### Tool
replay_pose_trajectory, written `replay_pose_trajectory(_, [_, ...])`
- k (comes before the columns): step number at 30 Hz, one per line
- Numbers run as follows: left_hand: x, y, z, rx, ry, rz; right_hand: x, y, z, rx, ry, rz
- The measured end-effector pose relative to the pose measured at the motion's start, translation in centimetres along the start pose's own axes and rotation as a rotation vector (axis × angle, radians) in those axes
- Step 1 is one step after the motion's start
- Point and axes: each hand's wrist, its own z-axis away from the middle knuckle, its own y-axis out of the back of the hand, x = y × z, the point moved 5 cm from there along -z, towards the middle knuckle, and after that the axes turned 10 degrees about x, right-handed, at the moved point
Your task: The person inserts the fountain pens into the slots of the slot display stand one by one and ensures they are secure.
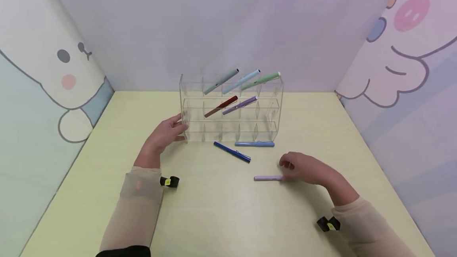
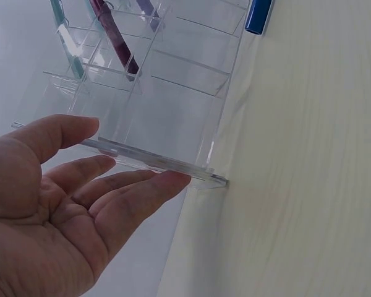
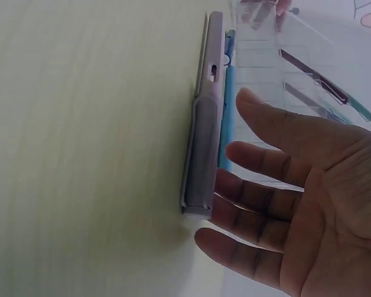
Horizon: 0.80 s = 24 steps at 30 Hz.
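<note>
A clear acrylic pen rack (image 1: 230, 126) with stepped, divided tiers stands on the table. My left hand (image 1: 168, 132) rests fingertips against its left side panel, fingers fairly straight and the thumb near the panel edge, as the left wrist view shows. My right hand (image 1: 301, 167) is low over the table with fingers loosely bent, beside the cap end of a lavender pen (image 1: 267, 178) lying flat. In the right wrist view the fingertips (image 3: 226, 185) are right at that pen's edge, while the thumb stands away from it.
Dark blue (image 1: 232, 152) and light blue (image 1: 254, 144) pens lie in front of the rack. Grey (image 1: 221, 81), pale blue (image 1: 241, 81) and green (image 1: 260, 81) pens lean in its top tier, dark red (image 1: 220, 106) and purple (image 1: 240, 105) in the middle. Printed walls enclose the table.
</note>
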Motion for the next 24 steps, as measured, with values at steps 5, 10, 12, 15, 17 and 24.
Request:
replay_pose_trajectory(5, [0.1, -0.1, 0.2, 0.000, -0.001, 0.014, -0.3, -0.6, 0.0, 0.012, 0.090, 0.041])
replay_pose_trajectory(10, [0.0, -0.1, 0.3, -0.001, 0.002, 0.010, -0.4, -1.2, 0.2, 0.011, 0.103, 0.070])
replay_pose_trajectory(12, [-0.1, -0.1, 0.3, -0.005, 0.005, 0.006, -0.4, -1.4, 0.3, 0.009, 0.107, 0.090])
replay_pose_trajectory(15, [-0.2, -0.2, 0.3, -0.004, 0.007, 0.007, -0.4, -1.5, 0.3, 0.011, 0.124, 0.120])
replay_pose_trajectory(17, [-0.1, -0.2, 0.3, 0.000, 0.000, 0.009, -0.5, -1.5, 0.3, 0.017, 0.137, 0.123])
replay_pose_trajectory(24, [0.0, -0.1, 0.2, 0.007, -0.012, -0.004, -0.5, -1.2, 0.1, 0.015, 0.152, 0.101])
